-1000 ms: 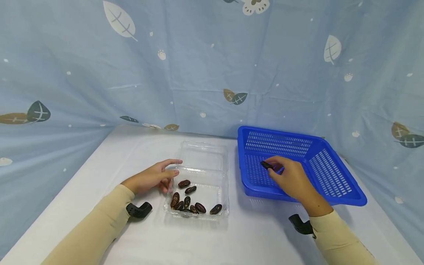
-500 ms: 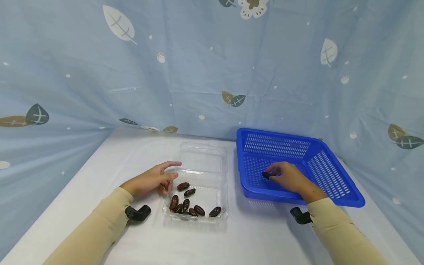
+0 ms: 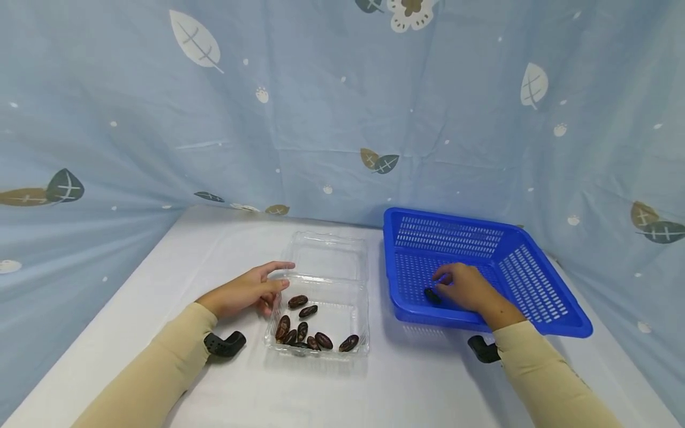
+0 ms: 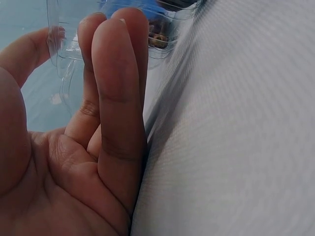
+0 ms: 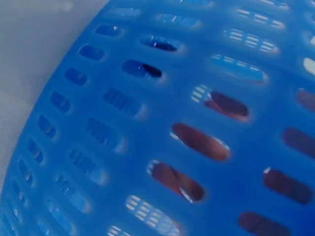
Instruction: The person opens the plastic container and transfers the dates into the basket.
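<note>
In the head view my left hand (image 3: 248, 291) rests at the left side of a clear plastic clamshell box (image 3: 342, 297), its lid folded back. The left wrist view shows loosely straight fingers (image 4: 118, 83), one fingertip touching the clear plastic (image 4: 64, 64). Several brown dates (image 3: 323, 340) lie in the box, mostly along its near side. My right hand (image 3: 464, 288) is low inside a blue plastic basket (image 3: 407, 309), just beside a dark date (image 3: 432, 296) on the basket floor. From the right wrist, the slotted basket wall (image 5: 162, 113) hides most of the hand.
Both box and basket stand on a white-covered table (image 3: 412, 380), with a strip of cloth between them. A blue patterned curtain (image 3: 321, 119) hangs behind. Black curved pieces (image 3: 225, 345) sit at both wrists.
My right hand has lowered into the basket with a date and let it go; the date now lies on the basket floor. The left hand has stayed by the box.
</note>
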The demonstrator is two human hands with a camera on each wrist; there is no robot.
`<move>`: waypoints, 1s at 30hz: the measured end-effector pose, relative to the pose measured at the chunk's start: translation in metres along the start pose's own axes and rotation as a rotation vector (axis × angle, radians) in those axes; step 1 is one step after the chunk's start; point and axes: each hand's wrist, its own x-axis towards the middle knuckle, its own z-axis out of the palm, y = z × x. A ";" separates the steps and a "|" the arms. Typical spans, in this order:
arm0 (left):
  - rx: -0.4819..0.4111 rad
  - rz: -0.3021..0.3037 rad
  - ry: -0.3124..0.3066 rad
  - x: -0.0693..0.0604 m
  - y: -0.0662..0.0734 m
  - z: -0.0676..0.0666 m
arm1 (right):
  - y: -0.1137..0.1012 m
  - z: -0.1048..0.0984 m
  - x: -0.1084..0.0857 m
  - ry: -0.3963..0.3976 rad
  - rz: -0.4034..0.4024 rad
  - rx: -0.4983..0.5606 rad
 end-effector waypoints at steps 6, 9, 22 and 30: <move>0.009 -0.006 0.009 -0.002 0.002 0.000 | -0.013 -0.005 -0.007 0.267 -0.032 -0.003; 0.005 -0.004 0.008 0.000 0.003 -0.001 | -0.032 -0.003 -0.014 0.395 -0.125 0.059; -0.026 -0.020 0.008 0.000 -0.001 0.001 | -0.127 0.046 -0.035 0.439 -0.614 0.248; -0.013 -0.007 -0.002 0.001 -0.001 0.001 | -0.156 0.075 -0.019 0.130 -0.562 0.317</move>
